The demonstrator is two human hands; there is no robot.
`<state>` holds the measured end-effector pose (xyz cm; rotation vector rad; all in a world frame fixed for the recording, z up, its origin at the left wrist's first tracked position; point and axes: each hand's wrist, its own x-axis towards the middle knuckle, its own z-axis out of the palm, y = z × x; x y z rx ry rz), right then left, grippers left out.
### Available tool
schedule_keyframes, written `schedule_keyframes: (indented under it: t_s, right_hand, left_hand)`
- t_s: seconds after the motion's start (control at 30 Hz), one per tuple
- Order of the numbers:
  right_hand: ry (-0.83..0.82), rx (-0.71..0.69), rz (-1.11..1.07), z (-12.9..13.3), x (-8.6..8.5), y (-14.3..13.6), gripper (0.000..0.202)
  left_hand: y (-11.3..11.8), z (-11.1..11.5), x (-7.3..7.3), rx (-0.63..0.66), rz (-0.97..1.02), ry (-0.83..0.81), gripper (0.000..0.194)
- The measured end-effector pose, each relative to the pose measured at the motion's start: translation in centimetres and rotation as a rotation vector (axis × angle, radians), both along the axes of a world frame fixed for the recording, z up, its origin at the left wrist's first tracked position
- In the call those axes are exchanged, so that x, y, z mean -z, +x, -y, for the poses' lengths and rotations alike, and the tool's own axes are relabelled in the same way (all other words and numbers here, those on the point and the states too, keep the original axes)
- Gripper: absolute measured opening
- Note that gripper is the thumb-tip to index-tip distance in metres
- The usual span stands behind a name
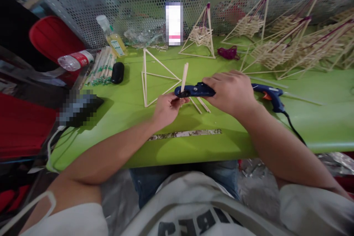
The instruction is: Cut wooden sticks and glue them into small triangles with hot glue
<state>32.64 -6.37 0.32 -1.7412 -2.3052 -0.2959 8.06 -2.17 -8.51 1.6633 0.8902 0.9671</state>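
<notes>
My right hand (232, 90) wraps around a dark blue hand cutter (197, 89), held level above the table. A few thin wooden sticks (185, 73) stand almost upright through the cutter's head. My left hand (167, 110) is closed around their lower part, just below the cutter; its fingertips are partly hidden. Behind my left hand lies a triangular stick frame (145, 77). More loose sticks (203, 105) lie under the cutter, and a flat patterned strip (185, 134) lies in front of my hands.
A blue glue gun (273, 96) with a black cord lies at right. Several stick models (276, 53) fill the back right; one more (201, 37) stands beside a lit phone (174, 24). At left are a bottle (116, 44), bundled sticks (102, 66) and a black case (118, 73).
</notes>
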Motion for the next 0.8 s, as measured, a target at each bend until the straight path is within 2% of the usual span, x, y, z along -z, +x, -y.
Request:
schedule_keyframes:
  t_s: [0.17,0.33,0.4,0.5,0.57,0.8]
  right_hand:
    - [0.035,0.057,0.031,0.6,0.2,-0.9,0.036]
    - [0.095,0.101,0.026,1.0,1.0,-2.1,0.041]
    - [0.094,0.094,0.021,0.8,1.4,-2.2,0.055]
    - [0.090,0.082,0.028,0.3,1.8,-2.0,0.091]
    - [0.103,0.078,0.044,-0.1,1.9,-1.8,0.100]
    - [0.164,0.164,-0.067,-1.6,1.9,-2.0,0.092]
  left_hand:
    - [0.2,-0.1,-0.2,0.012,0.049,-0.028,0.012]
    - [0.3,-0.2,-0.5,0.021,0.111,-0.057,0.017]
    - [0.3,-0.3,-0.5,0.017,0.108,-0.029,0.017]
    - [0.2,-0.4,-0.5,0.008,0.073,0.007,0.017]
    - [0.2,-0.5,-0.4,-0.006,0.043,0.003,0.015]
    - [0.3,-0.6,-0.3,0.021,0.067,-0.040,0.012]
